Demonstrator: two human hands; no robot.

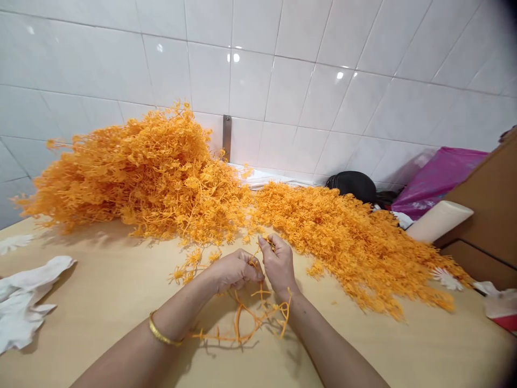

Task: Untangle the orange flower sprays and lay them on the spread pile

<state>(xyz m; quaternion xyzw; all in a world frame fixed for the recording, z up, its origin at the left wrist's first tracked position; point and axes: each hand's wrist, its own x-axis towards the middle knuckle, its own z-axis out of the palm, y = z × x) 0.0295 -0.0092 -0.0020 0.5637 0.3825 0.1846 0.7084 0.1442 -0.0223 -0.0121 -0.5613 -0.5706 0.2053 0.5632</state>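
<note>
Fingertips of left hand (238,271) hidden, forearms (335,345) cut off

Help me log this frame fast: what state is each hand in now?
Left hand: closed, pinching a branching orange stem.
Right hand: closed, holding an orange sprig at its fingertips.

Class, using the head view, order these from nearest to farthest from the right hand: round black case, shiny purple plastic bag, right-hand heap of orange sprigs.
1. Heap of orange sprigs, beside the right hand.
2. Round black case, beyond the heap.
3. Purple plastic bag, farther right.
</note>
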